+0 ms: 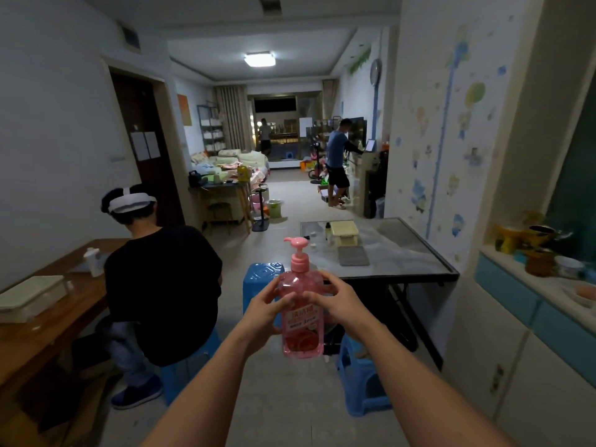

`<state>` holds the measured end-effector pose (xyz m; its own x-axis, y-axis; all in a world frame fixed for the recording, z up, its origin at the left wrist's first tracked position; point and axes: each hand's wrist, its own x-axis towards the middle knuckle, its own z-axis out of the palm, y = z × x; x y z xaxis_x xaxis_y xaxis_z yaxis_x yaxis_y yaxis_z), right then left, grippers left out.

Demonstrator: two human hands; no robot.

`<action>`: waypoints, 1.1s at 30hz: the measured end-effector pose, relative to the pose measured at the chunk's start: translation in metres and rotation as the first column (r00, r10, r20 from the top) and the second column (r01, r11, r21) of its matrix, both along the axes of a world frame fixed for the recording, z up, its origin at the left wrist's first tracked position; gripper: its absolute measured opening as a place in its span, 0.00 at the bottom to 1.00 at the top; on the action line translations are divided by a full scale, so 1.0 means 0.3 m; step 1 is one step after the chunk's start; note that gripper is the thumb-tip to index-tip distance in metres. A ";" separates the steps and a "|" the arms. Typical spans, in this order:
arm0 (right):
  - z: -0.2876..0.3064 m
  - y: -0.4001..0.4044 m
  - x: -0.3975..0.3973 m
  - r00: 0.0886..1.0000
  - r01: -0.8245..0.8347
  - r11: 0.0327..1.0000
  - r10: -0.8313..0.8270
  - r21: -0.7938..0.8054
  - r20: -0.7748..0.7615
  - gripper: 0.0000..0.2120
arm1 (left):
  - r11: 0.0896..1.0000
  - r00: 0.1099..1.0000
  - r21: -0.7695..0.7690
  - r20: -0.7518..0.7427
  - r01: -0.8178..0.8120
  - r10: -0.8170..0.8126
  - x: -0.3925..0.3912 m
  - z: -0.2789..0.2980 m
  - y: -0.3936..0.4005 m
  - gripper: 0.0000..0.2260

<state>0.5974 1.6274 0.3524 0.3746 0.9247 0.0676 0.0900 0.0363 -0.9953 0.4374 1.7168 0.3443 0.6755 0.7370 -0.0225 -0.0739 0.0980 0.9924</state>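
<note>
A pink pump bottle (302,333) with an orange-and-white label hangs upright in mid-air at the centre of the head view, its pink pump head pointing left. My left hand (263,312) grips its left side, fingers curled around the upper body. My right hand (335,301) holds the right side, thumb and fingers curled around the bottle's shoulder. Both forearms reach in from the bottom of the frame.
A seated person in black (161,285) with a white headband is at a wooden desk (35,337) on the left. Blue stools (361,382) stand on the floor ahead. A glass-topped table (396,253) with a yellow box is on the right; another person stands far down the room.
</note>
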 end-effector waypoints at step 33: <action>0.053 1.990 0.901 1.000 0.022 1.000 -0.023 -0.013 -0.017 0.29 | 0.997 0.996 0.025 0.037 0.075 -0.076 0.934 -0.003 2.072 0.24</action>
<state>0.8678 2.2244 0.3682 0.3963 0.9168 0.0488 0.0733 0.0214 -0.9971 0.7176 2.3384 0.3433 0.7294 0.6838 0.0207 -0.1043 0.0813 0.9912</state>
